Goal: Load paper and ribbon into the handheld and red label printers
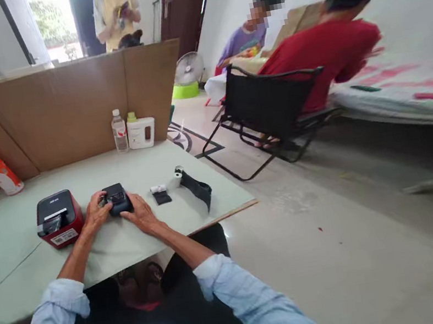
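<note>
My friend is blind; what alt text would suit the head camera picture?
A person's left hand and right hand hold a small dark device at a pale table, beside a red-black machine. Bottles stand before a cardboard partition; other people are nearby.

From head height (one camera), the view faces forward and down across the table point(127, 238), hands point(96, 211) point(140, 213) near.
</note>
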Action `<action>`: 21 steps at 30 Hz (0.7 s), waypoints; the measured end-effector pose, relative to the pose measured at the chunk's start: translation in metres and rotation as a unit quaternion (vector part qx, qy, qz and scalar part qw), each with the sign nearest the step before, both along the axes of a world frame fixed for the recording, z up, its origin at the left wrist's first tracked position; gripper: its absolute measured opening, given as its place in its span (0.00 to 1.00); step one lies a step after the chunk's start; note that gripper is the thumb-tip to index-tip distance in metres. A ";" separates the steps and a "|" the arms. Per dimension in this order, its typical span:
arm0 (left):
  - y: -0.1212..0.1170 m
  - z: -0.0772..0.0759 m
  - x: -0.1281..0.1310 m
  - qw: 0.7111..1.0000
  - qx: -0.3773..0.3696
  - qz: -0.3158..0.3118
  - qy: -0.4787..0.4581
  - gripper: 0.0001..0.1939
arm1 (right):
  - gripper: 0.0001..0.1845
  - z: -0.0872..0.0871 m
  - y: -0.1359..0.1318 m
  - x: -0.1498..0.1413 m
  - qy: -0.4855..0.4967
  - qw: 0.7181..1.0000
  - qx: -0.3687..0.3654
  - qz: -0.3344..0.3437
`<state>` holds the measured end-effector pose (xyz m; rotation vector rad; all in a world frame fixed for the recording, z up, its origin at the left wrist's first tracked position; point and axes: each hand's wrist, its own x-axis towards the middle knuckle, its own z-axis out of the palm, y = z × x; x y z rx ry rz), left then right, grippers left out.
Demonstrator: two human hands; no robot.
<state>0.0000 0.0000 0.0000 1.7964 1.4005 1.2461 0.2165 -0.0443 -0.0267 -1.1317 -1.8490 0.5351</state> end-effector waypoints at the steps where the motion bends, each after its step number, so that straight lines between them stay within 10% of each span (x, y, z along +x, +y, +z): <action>1: 0.001 0.001 0.000 1.000 0.000 0.003 0.000 0.24 | 0.40 0.000 0.000 0.000 0.000 1.000 -0.001 -0.002; 21: -0.046 0.028 -0.001 0.972 0.090 -0.050 0.210 0.24 | 0.41 -0.005 0.010 0.005 0.037 0.999 -0.018 0.022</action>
